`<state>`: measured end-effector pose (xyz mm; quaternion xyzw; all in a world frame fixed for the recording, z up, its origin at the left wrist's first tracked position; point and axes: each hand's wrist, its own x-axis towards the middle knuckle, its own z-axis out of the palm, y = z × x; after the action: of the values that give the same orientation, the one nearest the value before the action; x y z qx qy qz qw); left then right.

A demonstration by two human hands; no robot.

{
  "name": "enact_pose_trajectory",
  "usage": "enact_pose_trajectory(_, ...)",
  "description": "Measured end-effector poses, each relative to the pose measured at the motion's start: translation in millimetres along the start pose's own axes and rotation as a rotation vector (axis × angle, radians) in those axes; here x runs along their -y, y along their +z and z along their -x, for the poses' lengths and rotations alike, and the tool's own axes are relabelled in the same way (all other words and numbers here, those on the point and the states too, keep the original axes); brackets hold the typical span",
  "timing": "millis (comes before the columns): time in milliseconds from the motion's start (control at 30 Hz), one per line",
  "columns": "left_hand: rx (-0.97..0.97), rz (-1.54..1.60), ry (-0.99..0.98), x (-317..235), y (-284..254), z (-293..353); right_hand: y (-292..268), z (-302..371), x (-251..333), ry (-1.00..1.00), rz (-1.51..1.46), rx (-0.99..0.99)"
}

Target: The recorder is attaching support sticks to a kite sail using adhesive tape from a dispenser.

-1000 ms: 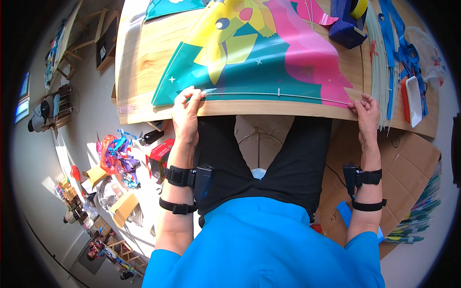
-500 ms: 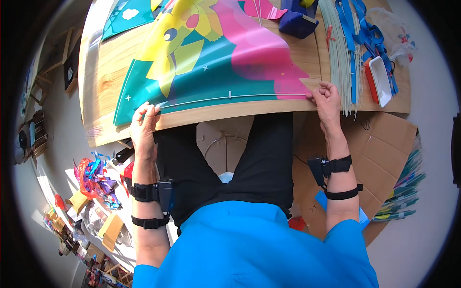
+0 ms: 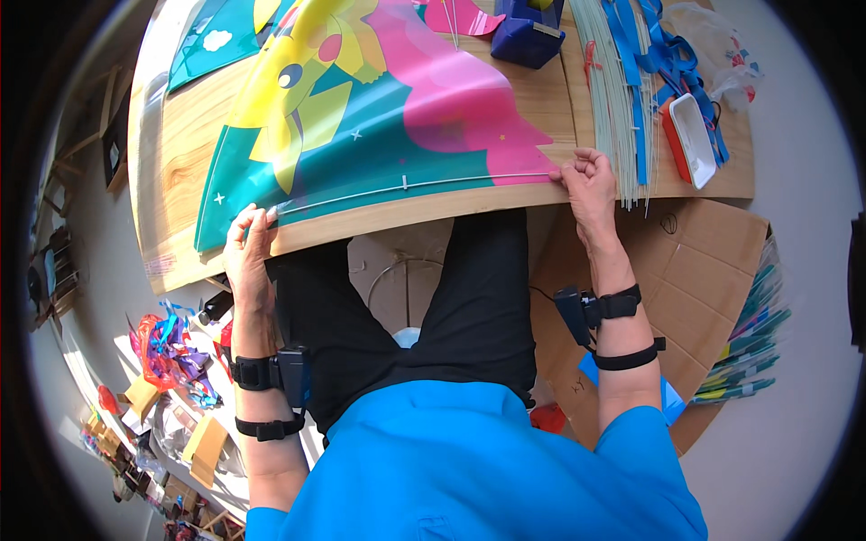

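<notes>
A glossy printed sheet (image 3: 361, 171), like a kite sail in teal, pink and yellow, lies on the wooden table with its long side near me. Along that side runs a thin white rod (image 3: 433, 183), with a small white clip-like piece (image 3: 404, 182) around its middle. My left hand (image 3: 250, 242) is closed in a pinch at the rod's left end, over the sheet's edge. At the pink tip on the right, my right hand (image 3: 586, 185) pinches the rod's other end, its remaining fingers curled. What lies exactly between the fingertips is partly hidden.
On the table's right are a blue tape dispenser (image 3: 529, 38), a bundle of pale thin rods (image 3: 606, 99), blue ribbon (image 3: 687, 72) and a red-and-white tray (image 3: 691, 142). Flattened cardboard (image 3: 667, 298) is below right. Coloured scraps (image 3: 171, 347) lie at lower left.
The whole view has shifted a little, so the table and sheet appear farther left. Both hands keep their pinch at the two ends of the rod.
</notes>
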<state>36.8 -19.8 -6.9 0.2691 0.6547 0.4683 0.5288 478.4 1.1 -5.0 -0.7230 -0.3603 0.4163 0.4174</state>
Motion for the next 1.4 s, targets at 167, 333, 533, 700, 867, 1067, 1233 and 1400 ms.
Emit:
enact_pose_trajectory(167,-0.21,-0.012,0.082,-2,6,3,-4,-1,-3,-0.052,0.05,0.004)
enact_pose_trajectory(333,-0.274,-0.069,0.237,-13,12,10,-13,-2,2,-0.099,0.124,0.013)
enact_pose_trajectory(533,-0.321,-0.228,0.256,-1,12,14,-20,-4,-9,-0.103,0.195,0.053)
enact_pose_trajectory(700,-0.326,-0.326,0.234,4,14,13,-20,1,-16,-0.111,0.247,0.036)
enact_pose_trajectory(867,-0.3,-0.248,0.185,14,14,8,-6,7,-3,-0.172,0.319,-0.016)
enact_pose_trajectory(1067,-0.26,-0.284,0.167,5,18,8,-6,4,-1,-0.181,0.346,-0.05)
enact_pose_trajectory(1233,-0.254,-0.258,0.181,9,15,1,-5,2,-7,-0.173,0.352,-0.048)
enact_pose_trajectory(1400,-0.189,-0.111,0.186,1,2,-13,-7,-1,4,-0.137,0.245,-0.009)
